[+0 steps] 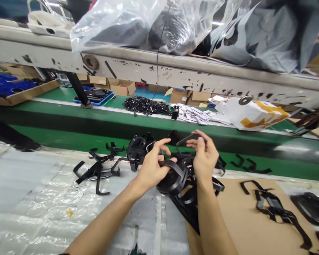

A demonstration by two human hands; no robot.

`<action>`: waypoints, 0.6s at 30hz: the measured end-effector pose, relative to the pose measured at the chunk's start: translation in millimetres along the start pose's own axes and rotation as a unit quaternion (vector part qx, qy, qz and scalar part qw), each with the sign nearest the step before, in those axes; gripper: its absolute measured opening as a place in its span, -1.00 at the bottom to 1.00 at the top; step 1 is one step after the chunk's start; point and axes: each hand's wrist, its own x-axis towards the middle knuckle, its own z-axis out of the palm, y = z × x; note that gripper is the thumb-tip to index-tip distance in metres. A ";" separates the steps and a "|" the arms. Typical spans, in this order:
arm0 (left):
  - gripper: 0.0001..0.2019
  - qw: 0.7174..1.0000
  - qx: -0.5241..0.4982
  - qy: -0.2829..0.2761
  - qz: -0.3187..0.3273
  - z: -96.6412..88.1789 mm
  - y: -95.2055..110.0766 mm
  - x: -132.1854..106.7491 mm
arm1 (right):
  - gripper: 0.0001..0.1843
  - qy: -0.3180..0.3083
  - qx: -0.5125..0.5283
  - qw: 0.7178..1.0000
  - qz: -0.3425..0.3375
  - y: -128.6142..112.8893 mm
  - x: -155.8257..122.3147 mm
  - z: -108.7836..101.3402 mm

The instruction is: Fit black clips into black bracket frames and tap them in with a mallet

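My left hand (151, 168) grips a curved black plastic band (175, 177) that is part of a tangled mass of black plastic frames and straps (188, 184). My right hand (205, 157) pinches a small curved black plastic piece (188, 139) between thumb and fingers, just above that mass. Another rounded black frame (138, 150) sits close to my left fingers. Loose black plastic brackets (98, 170) lie to the left of my left hand. Much of the mass is hidden by my hands.
Crinkled clear plastic sheeting (42, 198) covers the bench at left; a brown cardboard sheet (244, 216) with black straps (275, 209) lies at right. Beyond stand a green conveyor belt (149, 131) and a paint-chipped grey beam (159, 67) carrying plastic bags (149, 24).
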 end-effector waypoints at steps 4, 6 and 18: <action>-0.66 0.926 -0.299 -0.023 -0.228 1.3 -9.5 12.9 | -0.68 0.029 0.107 0.994 -0.015 -12.9 14.8 -24.9; -0.56 0.890 -0.359 -0.018 -0.281 -2.7 -14.4 20.3 | -0.69 -0.025 0.106 0.994 -0.014 -25.2 11.7 -34.9; -0.86 0.844 -0.430 -0.003 -0.320 2.1 -19.5 14.7 | -0.87 -0.207 -0.163 0.953 -0.151 -18.1 -16.6 4.9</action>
